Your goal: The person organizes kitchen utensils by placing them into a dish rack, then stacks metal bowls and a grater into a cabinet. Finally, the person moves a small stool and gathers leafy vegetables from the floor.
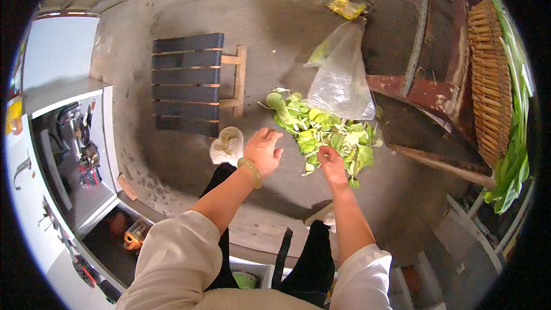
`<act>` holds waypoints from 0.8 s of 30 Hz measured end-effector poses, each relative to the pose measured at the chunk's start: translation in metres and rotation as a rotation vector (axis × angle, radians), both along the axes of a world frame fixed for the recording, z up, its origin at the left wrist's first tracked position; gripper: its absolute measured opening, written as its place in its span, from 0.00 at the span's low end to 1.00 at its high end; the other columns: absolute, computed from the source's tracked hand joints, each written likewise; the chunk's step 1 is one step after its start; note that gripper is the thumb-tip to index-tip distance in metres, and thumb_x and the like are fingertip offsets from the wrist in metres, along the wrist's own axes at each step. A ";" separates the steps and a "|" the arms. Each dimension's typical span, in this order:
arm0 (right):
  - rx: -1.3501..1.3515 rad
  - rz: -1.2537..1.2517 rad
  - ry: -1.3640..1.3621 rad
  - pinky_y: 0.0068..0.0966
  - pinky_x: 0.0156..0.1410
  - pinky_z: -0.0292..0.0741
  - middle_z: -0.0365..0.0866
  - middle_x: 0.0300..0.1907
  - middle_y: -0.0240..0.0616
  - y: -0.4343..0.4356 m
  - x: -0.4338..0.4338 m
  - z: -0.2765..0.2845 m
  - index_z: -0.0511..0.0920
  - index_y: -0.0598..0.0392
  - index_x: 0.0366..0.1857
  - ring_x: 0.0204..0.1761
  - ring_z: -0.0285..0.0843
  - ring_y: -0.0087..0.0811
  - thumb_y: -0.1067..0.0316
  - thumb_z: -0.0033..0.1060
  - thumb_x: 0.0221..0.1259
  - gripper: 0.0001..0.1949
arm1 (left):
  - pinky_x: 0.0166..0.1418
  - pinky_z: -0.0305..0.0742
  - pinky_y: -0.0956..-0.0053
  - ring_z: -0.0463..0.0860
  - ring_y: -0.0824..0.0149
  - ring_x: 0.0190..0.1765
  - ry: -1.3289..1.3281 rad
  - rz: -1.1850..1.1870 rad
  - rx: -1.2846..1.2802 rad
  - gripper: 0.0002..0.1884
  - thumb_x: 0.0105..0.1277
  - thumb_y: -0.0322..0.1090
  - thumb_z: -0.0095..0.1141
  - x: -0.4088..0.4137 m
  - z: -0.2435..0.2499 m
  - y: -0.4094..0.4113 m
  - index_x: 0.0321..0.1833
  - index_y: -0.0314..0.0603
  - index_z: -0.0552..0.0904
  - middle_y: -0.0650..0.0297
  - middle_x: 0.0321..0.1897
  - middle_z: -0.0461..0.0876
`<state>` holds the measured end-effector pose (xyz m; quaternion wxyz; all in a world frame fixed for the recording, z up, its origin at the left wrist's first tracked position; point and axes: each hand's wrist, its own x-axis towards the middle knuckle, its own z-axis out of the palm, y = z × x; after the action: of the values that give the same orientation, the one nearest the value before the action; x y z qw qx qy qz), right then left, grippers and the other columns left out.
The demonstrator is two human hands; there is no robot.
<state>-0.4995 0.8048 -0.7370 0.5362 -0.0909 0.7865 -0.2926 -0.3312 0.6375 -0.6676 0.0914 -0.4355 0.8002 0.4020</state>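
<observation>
A loose heap of green leafy vegetables [318,129] lies on the concrete floor before me, pale stems mixed among the leaves. Over its far side rests a clear plastic bag [342,73], with some green showing through. My left hand [263,151], a pale green bangle at its wrist, hovers left of the heap with fingers bent and apart, holding nothing. At the near edge of the greens is my right hand [332,164], fingers curled towards the thumb. Whether a leaf or stem is pinched there is too small to tell.
A low stool with dark woven straps [187,84] stands ahead to the left. White cabinets [109,137] with an open compartment of utensils line the left. On the right, a wicker tray [490,82] bears long greens by a worn wooden frame [413,84]. A yellow wrapper [345,7] lies beyond the bag.
</observation>
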 end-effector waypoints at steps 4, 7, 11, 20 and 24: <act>0.002 0.035 -0.091 0.28 0.50 0.75 0.84 0.43 0.44 -0.015 0.021 0.001 0.77 0.57 0.50 0.43 0.82 0.32 0.62 0.61 0.58 0.18 | 0.70 0.56 0.55 0.66 0.52 0.66 -0.180 -0.138 -0.344 0.27 0.54 0.36 0.61 0.012 0.008 -0.040 0.60 0.45 0.73 0.53 0.63 0.68; -0.098 0.065 -0.158 0.29 0.51 0.75 0.83 0.45 0.46 -0.025 0.049 -0.006 0.75 0.58 0.52 0.47 0.82 0.35 0.63 0.60 0.57 0.19 | 0.71 0.57 0.58 0.63 0.52 0.69 -0.219 0.011 -0.410 0.32 0.53 0.32 0.62 0.028 0.005 -0.076 0.64 0.44 0.70 0.54 0.66 0.66; -0.221 0.225 -0.157 0.33 0.56 0.74 0.78 0.53 0.46 -0.076 0.096 -0.002 0.70 0.58 0.59 0.53 0.78 0.37 0.62 0.61 0.59 0.24 | 0.72 0.55 0.58 0.60 0.51 0.71 -0.271 0.088 -0.401 0.34 0.55 0.30 0.61 0.047 0.002 -0.095 0.68 0.44 0.67 0.55 0.70 0.61; -0.206 0.308 -0.071 0.34 0.64 0.70 0.72 0.61 0.54 -0.210 0.195 0.005 0.55 0.60 0.70 0.61 0.72 0.46 0.58 0.64 0.57 0.39 | 0.72 0.57 0.58 0.61 0.50 0.71 -0.122 0.293 -0.356 0.33 0.55 0.29 0.59 0.107 0.021 -0.103 0.67 0.41 0.67 0.51 0.71 0.60; -0.326 0.122 -0.159 0.36 0.57 0.74 0.79 0.52 0.53 -0.236 0.231 -0.008 0.64 0.62 0.63 0.54 0.79 0.48 0.57 0.69 0.52 0.36 | 0.70 0.59 0.58 0.63 0.48 0.69 -0.018 0.381 -0.407 0.33 0.55 0.27 0.61 0.143 0.044 -0.107 0.66 0.39 0.67 0.50 0.69 0.62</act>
<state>-0.2689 0.5685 -0.7455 0.5915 -0.2005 0.6769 -0.3895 -0.1886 0.5307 -0.6239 -0.0681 -0.5909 0.7675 0.2392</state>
